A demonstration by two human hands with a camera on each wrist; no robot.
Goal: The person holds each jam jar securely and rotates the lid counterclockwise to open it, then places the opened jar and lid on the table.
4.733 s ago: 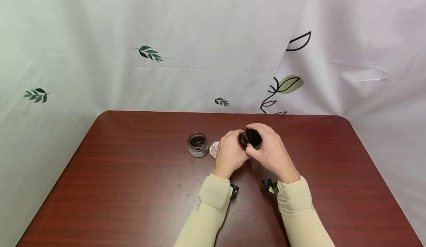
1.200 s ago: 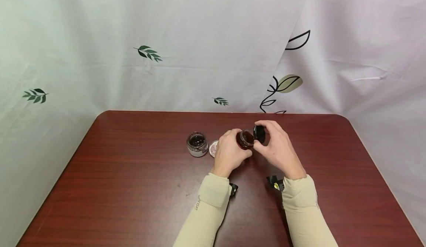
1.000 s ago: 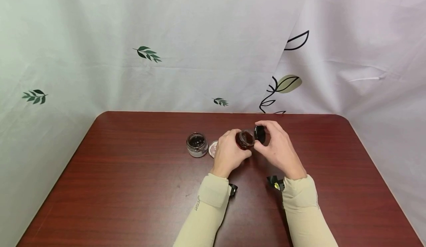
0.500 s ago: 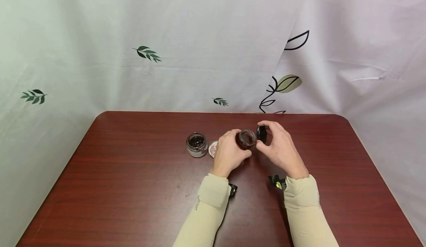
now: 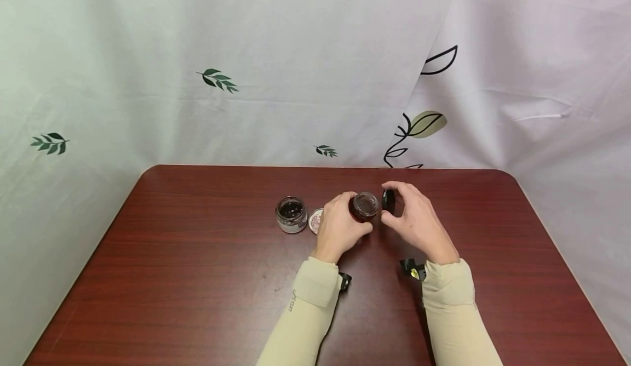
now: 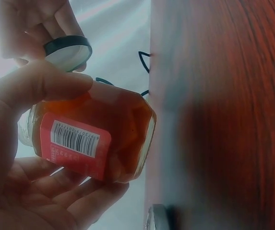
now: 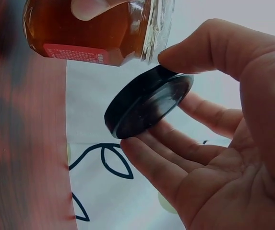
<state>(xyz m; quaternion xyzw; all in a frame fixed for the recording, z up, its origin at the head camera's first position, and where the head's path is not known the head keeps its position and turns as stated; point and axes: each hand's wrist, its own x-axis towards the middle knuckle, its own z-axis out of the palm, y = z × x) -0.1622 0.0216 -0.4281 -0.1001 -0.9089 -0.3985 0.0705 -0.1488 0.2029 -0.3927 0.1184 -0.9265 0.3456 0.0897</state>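
My left hand grips a glass jar of amber-red contents, its mouth uncovered. In the left wrist view a red label with a barcode shows on the side of this jar, and the thumb and fingers wrap round it. My right hand pinches a black lid by its edge, just right of the jar's mouth. The right wrist view shows the lid tilted, held between thumb and fingertips, with its inner side partly visible.
Left of my hands a second glass jar with dark contents stands uncovered on the brown table. A pale round lid lies beside it, partly hidden by my left hand. A white leaf-patterned curtain hangs behind the table.
The black lid, over the held jar at first, has come off it and moved slightly right with my right hand. The held jar has tipped more upright; the standing jar has stayed put.
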